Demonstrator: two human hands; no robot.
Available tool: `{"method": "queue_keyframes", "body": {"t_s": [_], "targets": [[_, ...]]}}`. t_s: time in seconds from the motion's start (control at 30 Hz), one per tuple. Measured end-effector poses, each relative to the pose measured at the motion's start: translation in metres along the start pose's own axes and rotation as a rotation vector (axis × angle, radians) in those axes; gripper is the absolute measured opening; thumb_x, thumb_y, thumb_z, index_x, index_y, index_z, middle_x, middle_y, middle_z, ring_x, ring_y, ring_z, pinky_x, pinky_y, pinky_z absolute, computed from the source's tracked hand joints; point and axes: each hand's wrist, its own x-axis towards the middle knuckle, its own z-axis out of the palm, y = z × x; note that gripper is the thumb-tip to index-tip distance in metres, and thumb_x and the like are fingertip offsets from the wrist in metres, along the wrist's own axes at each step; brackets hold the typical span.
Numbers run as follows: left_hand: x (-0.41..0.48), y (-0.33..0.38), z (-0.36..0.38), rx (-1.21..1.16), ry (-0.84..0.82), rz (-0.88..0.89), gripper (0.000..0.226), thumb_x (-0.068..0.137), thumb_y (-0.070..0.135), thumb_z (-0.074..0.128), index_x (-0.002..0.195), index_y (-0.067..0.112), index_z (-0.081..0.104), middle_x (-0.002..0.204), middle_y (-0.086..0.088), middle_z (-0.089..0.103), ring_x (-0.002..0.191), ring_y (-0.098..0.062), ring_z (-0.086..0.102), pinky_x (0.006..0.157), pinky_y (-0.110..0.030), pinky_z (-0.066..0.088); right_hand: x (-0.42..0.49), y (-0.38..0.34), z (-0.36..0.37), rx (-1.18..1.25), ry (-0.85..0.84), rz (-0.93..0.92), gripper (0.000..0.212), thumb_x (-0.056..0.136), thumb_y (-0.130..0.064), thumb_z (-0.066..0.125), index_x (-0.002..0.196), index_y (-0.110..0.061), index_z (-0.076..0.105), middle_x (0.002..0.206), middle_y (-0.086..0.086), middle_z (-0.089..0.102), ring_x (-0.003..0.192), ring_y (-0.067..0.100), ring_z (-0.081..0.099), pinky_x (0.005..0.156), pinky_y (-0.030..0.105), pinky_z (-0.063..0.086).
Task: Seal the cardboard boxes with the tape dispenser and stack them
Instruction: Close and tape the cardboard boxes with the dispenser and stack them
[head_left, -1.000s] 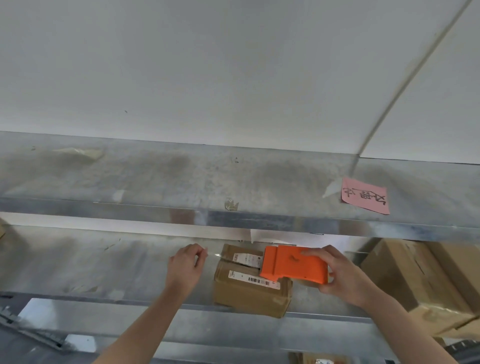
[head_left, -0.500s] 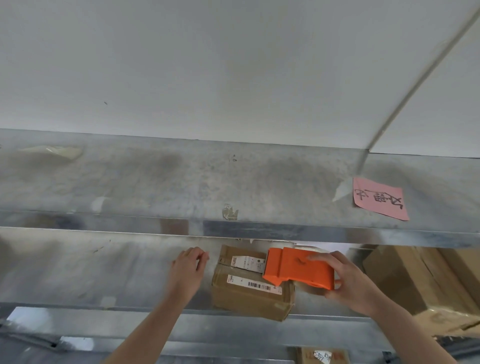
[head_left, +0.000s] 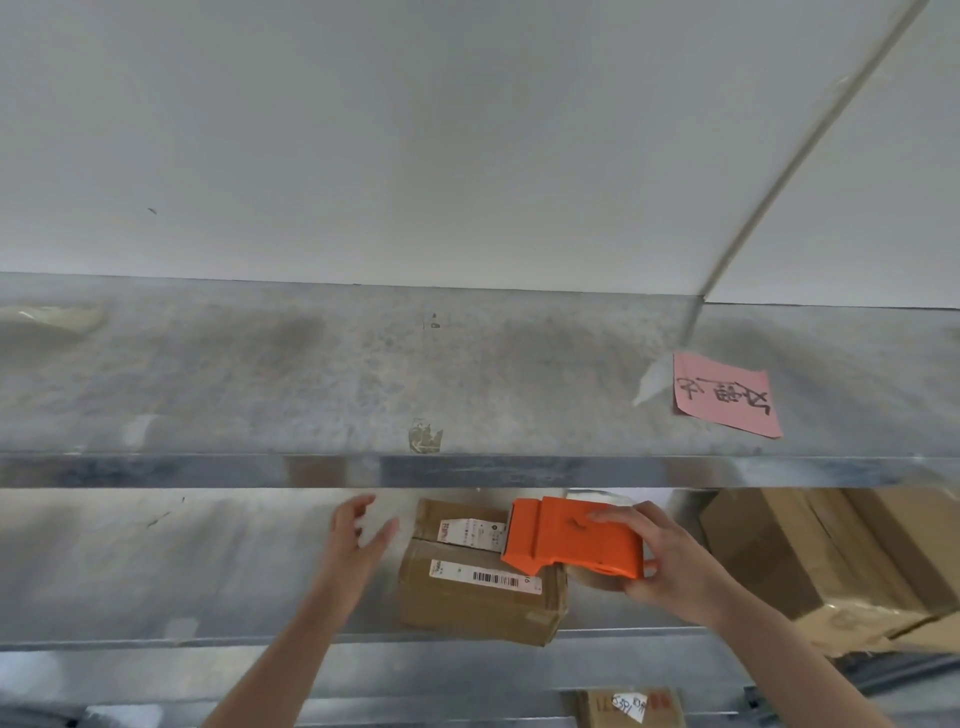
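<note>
Two hands: both reach in over the lower shelf (head_left: 156, 571) of a metal rack.
Left hand (head_left: 358, 538): fingers spread and relaxed, holding nothing; it hovers just left of the small cardboard box (head_left: 478, 597), blurred, with a gap showing between them.
Right hand (head_left: 670, 566): fingers curled round the rear of the tape dispenser (head_left: 571, 540), thumb underneath, fingertips on its orange top.
Tape dispenser: orange, tilted slightly, its front end over the right part of the box top and covering the edge of a white label; whether it touches the box cannot be told.
Small cardboard box: sits on the lower shelf at its front edge, one bottom corner just past the lip; flaps closed, with a barcode label on the near flap.
Larger cardboard boxes (head_left: 810, 561): on the same shelf, off to the right.
Upper shelf (head_left: 260, 374): a pink note (head_left: 724, 395) with handwriting lies on it at the right.
</note>
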Motion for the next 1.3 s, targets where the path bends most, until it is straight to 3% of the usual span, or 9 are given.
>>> {"method": "queue_keyframes", "body": {"t_s": [0.07,0.17,0.23,0.33,0.53,0.8,1.03,1.13,1.3], "targets": [[-0.006,0.025,-0.017,0.144,-0.180,0.235,0.053,0.085,0.034,0.068,0.132,0.028,0.043,0.133,0.012,0.042,0.124,-0.009,0.038,0.102,-0.028,0.032,-0.001,-0.003,-0.002,0.004,-0.002,-0.023,0.087,0.049,-0.098,0.046,0.125,-0.066,0.020,0.123,-0.037,0.020,0.112,0.005,0.043,0.078,0.002,0.040],[-0.011,0.040,-0.013,0.514,-0.473,0.430,0.084,0.075,0.071,0.055,0.146,0.042,0.021,0.151,0.026,0.013,0.142,0.002,0.005,0.116,-0.028,0.012,-0.001,-0.007,-0.005,0.000,-0.012,-0.034,0.073,0.069,-0.065,0.071,0.128,-0.055,0.030,0.121,-0.034,0.021,0.117,0.009,0.042,0.079,0.005,0.040],[-0.010,0.038,-0.008,0.697,-0.527,0.471,0.095,0.071,0.083,0.041,0.150,0.041,0.009,0.153,0.027,-0.004,0.142,0.002,-0.009,0.119,-0.029,0.003,-0.002,-0.006,-0.003,-0.014,-0.007,-0.039,0.074,0.069,-0.066,0.070,0.128,-0.059,0.026,0.121,-0.036,0.020,0.113,0.005,0.041,0.077,0.002,0.038],[-0.010,0.037,-0.008,0.867,-0.536,0.465,0.086,0.081,0.075,0.039,0.150,0.039,0.001,0.149,0.031,-0.013,0.141,0.004,-0.011,0.117,-0.024,-0.008,-0.004,-0.005,-0.002,0.012,0.005,-0.048,0.075,0.067,-0.067,0.071,0.127,-0.064,0.027,0.124,-0.037,0.022,0.110,0.001,0.042,0.077,-0.001,0.039],[-0.011,0.036,-0.009,0.925,-0.542,0.442,0.084,0.083,0.076,0.034,0.151,0.040,0.000,0.153,0.030,-0.011,0.142,0.005,-0.010,0.118,-0.026,-0.008,-0.028,0.038,-0.032,-0.038,0.001,-0.036,0.082,0.073,-0.026,0.077,0.131,-0.063,0.032,0.124,-0.024,0.032,0.111,0.005,0.047,0.089,0.015,0.046],[-0.011,0.041,-0.005,0.948,-0.560,0.355,0.081,0.080,0.078,0.034,0.146,0.049,-0.004,0.150,0.033,-0.014,0.142,0.001,-0.014,0.118,-0.029,-0.010,-0.063,0.093,-0.076,-0.169,-0.029,-0.006,0.084,0.070,-0.024,0.074,0.133,-0.062,0.032,0.127,-0.019,0.036,0.110,0.008,0.049,0.085,0.022,0.048],[-0.009,0.037,-0.002,0.963,-0.572,0.367,0.087,0.071,0.085,0.022,0.145,0.048,-0.006,0.147,0.035,-0.016,0.141,0.007,-0.010,0.115,-0.025,-0.012,-0.032,0.079,-0.035,-0.262,-0.094,-0.037,0.080,0.076,-0.033,0.075,0.124,-0.073,0.024,0.122,-0.009,0.035,0.103,0.011,0.051,0.085,0.019,0.048],[-0.009,0.037,-0.002,0.937,-0.579,0.365,0.087,0.071,0.086,0.024,0.144,0.049,-0.004,0.143,0.041,-0.016,0.139,0.009,-0.011,0.115,-0.024,-0.013,-0.017,0.069,-0.021,-0.282,-0.095,-0.017,0.072,0.078,-0.041,0.074,0.130,-0.065,0.031,0.121,-0.005,0.036,0.103,0.017,0.052,0.087,0.023,0.048],[-0.013,0.043,0.000,0.889,-0.603,0.355,0.083,0.076,0.080,0.030,0.145,0.046,-0.003,0.146,0.036,-0.015,0.135,0.009,-0.010,0.111,-0.019,-0.013,0.000,0.067,-0.011,-0.172,-0.140,0.015,0.071,0.074,-0.032,0.076,0.124,-0.064,0.037,0.116,-0.004,0.035,0.098,0.018,0.051,0.085,0.022,0.046]]}}
